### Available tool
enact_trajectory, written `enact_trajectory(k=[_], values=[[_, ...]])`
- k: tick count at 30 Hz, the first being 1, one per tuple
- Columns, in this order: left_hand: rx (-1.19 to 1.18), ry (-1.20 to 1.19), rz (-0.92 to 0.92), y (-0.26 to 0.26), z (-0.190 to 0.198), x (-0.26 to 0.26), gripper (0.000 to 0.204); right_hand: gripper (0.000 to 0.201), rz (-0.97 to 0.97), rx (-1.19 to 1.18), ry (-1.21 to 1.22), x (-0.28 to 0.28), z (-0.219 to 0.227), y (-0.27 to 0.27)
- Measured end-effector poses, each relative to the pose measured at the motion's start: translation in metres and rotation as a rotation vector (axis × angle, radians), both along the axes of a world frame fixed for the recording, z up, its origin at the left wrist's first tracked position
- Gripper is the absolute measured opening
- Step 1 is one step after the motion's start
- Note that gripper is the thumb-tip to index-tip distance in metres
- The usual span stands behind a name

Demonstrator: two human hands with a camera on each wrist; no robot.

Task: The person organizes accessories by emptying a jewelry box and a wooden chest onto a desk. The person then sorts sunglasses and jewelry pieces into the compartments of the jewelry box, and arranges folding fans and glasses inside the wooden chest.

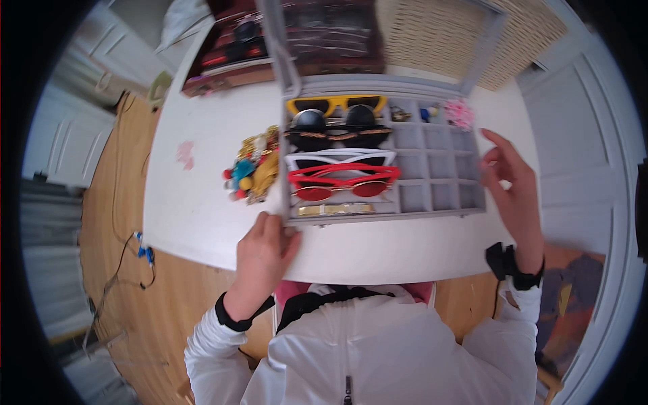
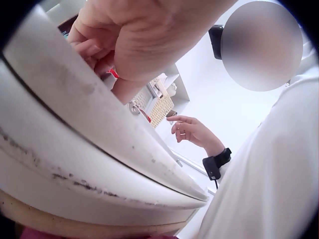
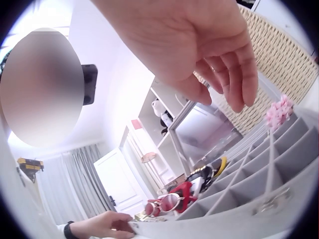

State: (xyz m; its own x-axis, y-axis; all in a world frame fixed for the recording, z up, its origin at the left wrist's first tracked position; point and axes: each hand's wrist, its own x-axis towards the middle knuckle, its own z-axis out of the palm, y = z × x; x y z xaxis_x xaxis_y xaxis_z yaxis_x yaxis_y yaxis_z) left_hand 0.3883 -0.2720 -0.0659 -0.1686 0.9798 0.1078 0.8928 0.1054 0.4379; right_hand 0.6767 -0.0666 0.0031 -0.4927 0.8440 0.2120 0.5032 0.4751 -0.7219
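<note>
A grey compartment box (image 1: 442,162) with a raised clear lid (image 1: 432,40) lies on the white table. Down its left side run sunglasses: a yellow pair (image 1: 337,103), dark pairs, a white pair (image 1: 341,157) and red pairs (image 1: 344,177). A gold watch (image 1: 335,210) lies along the front. In the back right cells sit a pink beaded hair tie (image 1: 460,113) and small trinkets (image 1: 428,113). My left hand (image 1: 260,251) grips the box's front left corner. Beside the box's right edge, my right hand (image 1: 511,177) hovers with loosely bent fingers, holding nothing.
Left of the box lies a pile of gold and coloured jewellery (image 1: 256,167). Behind stand a dark red case (image 1: 236,71) with items inside and a woven basket (image 1: 520,40). The table's front edge (image 1: 378,278) is close to my body. Cables (image 1: 138,251) lie on the floor.
</note>
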Motion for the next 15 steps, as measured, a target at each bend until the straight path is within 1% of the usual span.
enact_trajectory(k=[2,3,4,5,6,7,8,10,11,12,13,14,15], values=[[0.011,-0.042,0.101,-0.001,-0.009,-0.002,0.026,0.039,0.050,0.006,0.026,-0.009,0.001,-0.017],[0.010,-0.086,0.107,-0.001,-0.008,-0.001,0.024,0.037,0.085,-0.030,0.009,-0.012,0.002,-0.025],[0.010,-0.128,0.121,-0.001,-0.004,-0.002,0.023,0.033,0.138,0.008,0.010,-0.017,0.001,-0.032],[0.037,-0.104,0.121,-0.004,-0.003,-0.005,0.021,0.032,0.176,-0.054,-0.032,-0.021,0.003,-0.039],[0.034,-0.162,0.161,-0.007,0.007,-0.004,0.022,0.030,0.258,-0.054,-0.015,-0.025,0.001,-0.045],[0.071,-0.206,0.158,-0.006,0.021,0.000,0.022,0.034,0.364,-0.089,-0.010,-0.033,0.004,-0.051],[0.099,-0.245,0.155,-0.006,0.035,0.008,0.023,0.034,0.361,-0.086,0.001,-0.042,0.006,-0.058],[0.261,-0.230,-0.032,0.005,0.059,0.032,0.022,0.037,0.593,-0.343,0.179,-0.062,0.006,-0.074],[0.339,-0.218,-0.192,0.013,0.064,0.040,0.024,0.039,0.650,-0.440,0.194,-0.070,0.006,-0.080],[0.384,-0.164,-0.292,0.022,0.067,0.046,0.029,0.040,0.708,-0.530,0.207,-0.078,0.006,-0.084],[0.507,-0.145,-0.346,0.032,0.061,0.053,0.035,0.039,0.675,-0.480,0.284,-0.084,0.007,-0.088],[0.549,-0.072,-0.363,0.039,0.065,0.059,0.042,0.039,0.686,-0.475,0.285,-0.084,0.008,-0.086],[0.548,-0.108,-0.385,0.044,0.064,0.060,0.044,0.038,0.603,-0.494,0.225,-0.083,0.009,-0.082]])
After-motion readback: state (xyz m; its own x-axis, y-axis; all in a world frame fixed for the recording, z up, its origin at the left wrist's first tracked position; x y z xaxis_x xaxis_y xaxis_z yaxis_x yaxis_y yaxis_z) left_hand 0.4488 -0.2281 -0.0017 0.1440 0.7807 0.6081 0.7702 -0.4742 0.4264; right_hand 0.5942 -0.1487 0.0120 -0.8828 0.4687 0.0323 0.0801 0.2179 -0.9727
